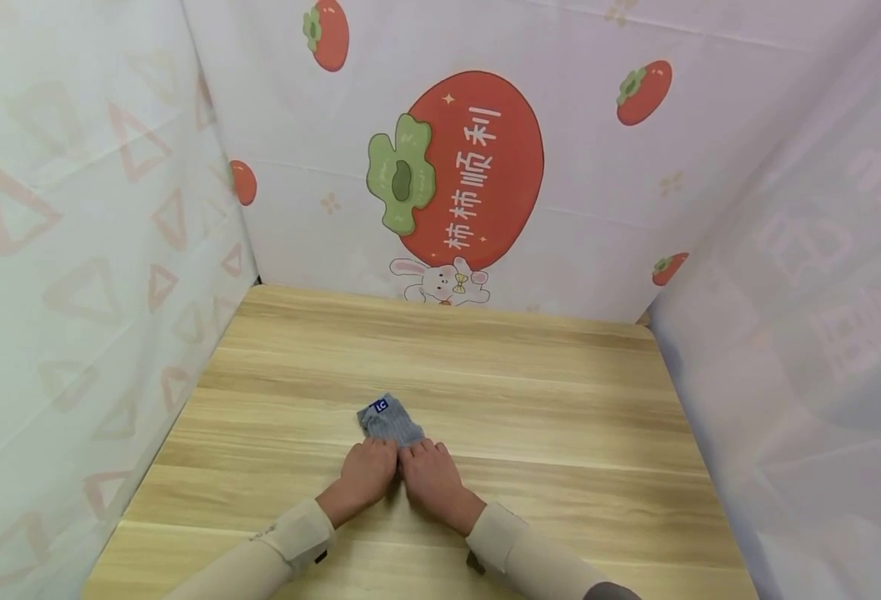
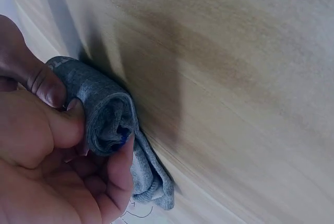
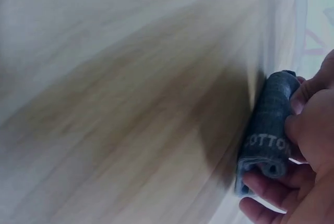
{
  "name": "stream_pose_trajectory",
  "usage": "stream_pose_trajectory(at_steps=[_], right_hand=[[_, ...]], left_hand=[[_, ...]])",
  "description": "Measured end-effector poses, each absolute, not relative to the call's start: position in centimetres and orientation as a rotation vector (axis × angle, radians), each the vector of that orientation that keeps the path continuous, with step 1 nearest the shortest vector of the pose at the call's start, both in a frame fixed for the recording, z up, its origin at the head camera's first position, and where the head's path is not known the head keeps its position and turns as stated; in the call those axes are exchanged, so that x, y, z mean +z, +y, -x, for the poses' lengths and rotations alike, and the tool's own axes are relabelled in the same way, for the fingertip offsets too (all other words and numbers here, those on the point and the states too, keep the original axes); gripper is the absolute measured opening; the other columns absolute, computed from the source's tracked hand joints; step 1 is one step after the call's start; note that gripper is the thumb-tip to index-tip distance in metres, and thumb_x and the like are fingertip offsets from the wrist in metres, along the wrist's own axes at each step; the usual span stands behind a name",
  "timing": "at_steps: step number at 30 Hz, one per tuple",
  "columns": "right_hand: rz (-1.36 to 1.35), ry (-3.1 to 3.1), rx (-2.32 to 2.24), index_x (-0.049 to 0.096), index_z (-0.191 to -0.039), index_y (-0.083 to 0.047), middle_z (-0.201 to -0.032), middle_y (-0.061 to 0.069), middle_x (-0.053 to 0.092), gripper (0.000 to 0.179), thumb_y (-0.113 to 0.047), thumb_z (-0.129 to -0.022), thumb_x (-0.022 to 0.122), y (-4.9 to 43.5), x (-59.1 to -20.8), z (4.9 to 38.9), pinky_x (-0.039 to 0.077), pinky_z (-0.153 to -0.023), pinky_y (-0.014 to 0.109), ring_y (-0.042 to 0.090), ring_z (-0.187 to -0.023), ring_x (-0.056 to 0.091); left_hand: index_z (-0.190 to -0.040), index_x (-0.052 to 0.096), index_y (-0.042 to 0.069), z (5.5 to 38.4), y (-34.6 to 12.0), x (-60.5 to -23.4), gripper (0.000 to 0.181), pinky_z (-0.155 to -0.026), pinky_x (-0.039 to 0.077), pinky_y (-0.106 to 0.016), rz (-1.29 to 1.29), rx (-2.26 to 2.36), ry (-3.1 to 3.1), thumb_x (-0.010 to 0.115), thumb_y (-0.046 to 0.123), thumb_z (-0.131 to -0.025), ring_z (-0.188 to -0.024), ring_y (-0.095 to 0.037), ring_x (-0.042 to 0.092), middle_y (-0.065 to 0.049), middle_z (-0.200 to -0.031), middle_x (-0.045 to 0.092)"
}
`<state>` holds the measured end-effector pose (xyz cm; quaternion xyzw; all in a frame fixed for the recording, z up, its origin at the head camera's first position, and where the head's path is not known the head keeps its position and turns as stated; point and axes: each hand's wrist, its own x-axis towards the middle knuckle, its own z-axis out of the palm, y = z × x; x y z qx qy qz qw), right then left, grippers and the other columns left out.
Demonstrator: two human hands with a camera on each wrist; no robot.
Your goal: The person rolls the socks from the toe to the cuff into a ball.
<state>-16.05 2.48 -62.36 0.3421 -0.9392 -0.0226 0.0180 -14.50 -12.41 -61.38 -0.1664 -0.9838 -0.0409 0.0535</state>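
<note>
A grey ribbed sock [image 1: 397,423] with a small blue label lies on the table, its near end rolled up into a tight coil. Both hands hold that coil side by side. In the left wrist view the left hand [image 1: 370,469] pinches one end of the rolled sock [image 2: 107,109], thumb on the near side and fingers at the coil's open end. The right hand [image 1: 432,477] grips the other end; white "COTTON" lettering shows on the roll [image 3: 269,125] in the right wrist view. Beyond the hands the flat part of the sock stretches away.
The wood-grain table [image 1: 545,400] runs out on both sides of the hands. Behind it hangs a white cloth [image 1: 598,183] printed with persimmons and a rabbit. Patterned cloths also stand along the left [image 1: 72,250] and right [image 1: 808,292] edges.
</note>
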Motion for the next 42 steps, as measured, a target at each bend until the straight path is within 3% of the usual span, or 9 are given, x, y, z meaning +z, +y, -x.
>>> stream_pose_trajectory(at_steps=[7,16,22,30,36,42], right_hand=[[-1.013,-2.933,0.001,0.064,-0.100,-0.016,-0.092,-0.001,0.064,0.021,-0.036,-0.101,0.060,2.5,-62.0,16.3,0.040,-0.061,0.028,0.016,-0.075,0.057],[-0.983,-2.877,0.067,0.069,-0.110,-0.024,-0.097,-0.004,0.069,0.023,-0.042,-0.098,0.062,2.3,-62.2,17.2,0.037,-0.063,0.027,0.017,-0.083,0.057],[-0.994,-2.730,0.129,0.070,-0.100,-0.022,-0.090,-0.004,0.061,0.019,-0.040,-0.095,0.067,2.3,-62.9,17.2,0.037,-0.069,0.029,0.017,-0.088,0.055],[-1.102,-2.660,0.232,0.071,-0.091,-0.016,-0.081,-0.003,0.063,0.012,-0.028,-0.093,0.072,2.5,-62.9,17.1,0.044,-0.062,0.024,0.014,-0.075,0.057],[-1.120,-2.621,0.188,0.069,-0.084,-0.016,-0.077,-0.004,0.063,0.011,-0.023,-0.092,0.073,2.6,-62.7,17.0,0.045,-0.060,0.025,0.013,-0.070,0.057],[-1.142,-2.697,0.092,0.068,-0.094,-0.018,-0.088,-0.005,0.066,0.017,-0.034,-0.092,0.073,3.2,-62.6,16.9,0.047,-0.066,0.026,0.014,-0.079,0.059]], left_hand=[[-0.081,0.060,0.006,14.9,-12.5,-61.3,0.017,-0.058,0.050,-0.038,0.476,-0.146,-3.046,0.074,0.014,-0.087,-0.071,-0.024,0.056,-0.009,-0.075,0.058],[-0.091,0.063,0.006,15.0,-12.3,-61.1,0.010,-0.069,0.047,-0.042,0.379,-0.170,-3.071,0.072,0.010,-0.088,-0.083,-0.028,0.062,-0.011,-0.087,0.066],[-0.084,0.064,0.005,14.8,-12.3,-61.4,0.012,-0.067,0.053,-0.039,0.419,-0.170,-2.951,0.076,0.006,-0.083,-0.076,-0.026,0.061,-0.010,-0.078,0.063],[-0.070,0.062,0.006,13.7,-12.3,-61.2,0.017,-0.054,0.052,-0.036,0.411,-0.196,-2.916,0.075,0.002,-0.081,-0.060,-0.022,0.060,-0.007,-0.065,0.059],[-0.075,0.066,0.006,12.4,-12.4,-61.3,0.012,-0.058,0.050,-0.034,0.508,-0.058,-2.837,0.076,0.008,-0.081,-0.066,-0.021,0.059,-0.005,-0.069,0.060],[-0.084,0.067,0.006,13.0,-12.4,-61.4,0.009,-0.064,0.052,-0.034,0.531,-0.011,-2.859,0.077,0.006,-0.082,-0.073,-0.021,0.061,-0.006,-0.076,0.063]])
